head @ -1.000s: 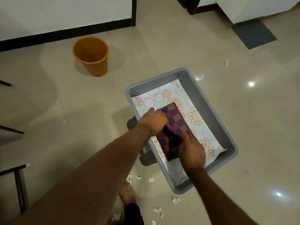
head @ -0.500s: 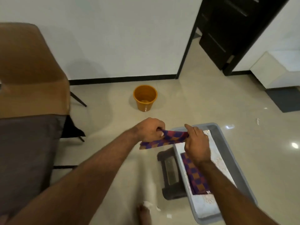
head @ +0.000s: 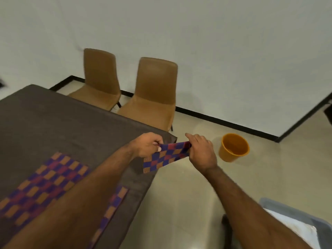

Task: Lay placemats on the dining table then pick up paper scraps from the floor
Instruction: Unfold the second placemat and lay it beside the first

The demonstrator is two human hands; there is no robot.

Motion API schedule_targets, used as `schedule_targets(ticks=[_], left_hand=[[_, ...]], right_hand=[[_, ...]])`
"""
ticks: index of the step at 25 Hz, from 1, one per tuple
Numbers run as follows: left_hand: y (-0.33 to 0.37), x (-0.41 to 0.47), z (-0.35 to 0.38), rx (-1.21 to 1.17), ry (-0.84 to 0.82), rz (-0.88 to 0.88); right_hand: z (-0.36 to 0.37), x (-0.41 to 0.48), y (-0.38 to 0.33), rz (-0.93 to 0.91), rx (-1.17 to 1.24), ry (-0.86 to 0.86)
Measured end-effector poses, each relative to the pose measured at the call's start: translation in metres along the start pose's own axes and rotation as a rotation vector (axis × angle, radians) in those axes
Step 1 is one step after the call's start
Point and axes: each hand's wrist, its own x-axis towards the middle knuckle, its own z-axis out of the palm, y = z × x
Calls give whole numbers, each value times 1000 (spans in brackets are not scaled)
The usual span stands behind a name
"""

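A folded placemat (head: 165, 156), checked in blue, red and orange, hangs in the air between both hands by the table's right corner. My left hand (head: 148, 145) pinches its left top edge and my right hand (head: 202, 151) grips its right end. The dining table (head: 53, 123) has a dark brown cloth and fills the left side. A second checked placemat (head: 45, 184) lies flat on it near me, partly hidden under my left forearm. No paper scraps show on the floor in this view.
Two tan chairs (head: 154, 97) stand at the table's far side against the white wall. An orange bucket (head: 233, 147) sits on the tiled floor to the right of my hands. The grey tub (head: 321, 225) with a white mat peeks in at the bottom right.
Both hands lifted the folded checked placemat out of the grey tub and carried it left. The view swung from the tub and floor to the dining table and its corner.
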Motion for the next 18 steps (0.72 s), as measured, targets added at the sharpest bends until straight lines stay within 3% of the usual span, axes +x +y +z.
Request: schedule_targets(ticks=[5, 9, 18], left_hand=[[-77, -83, -41, -106, 157, -199], [-117, -121, -38, -241, 191, -332], [-156, -95, 4, -623, 268, -545]], right_hand=[[19, 42, -106, -256, 43, -65], [27, 66, -160, -390, 49, -160], [73, 142, -174, -587, -9, -431]])
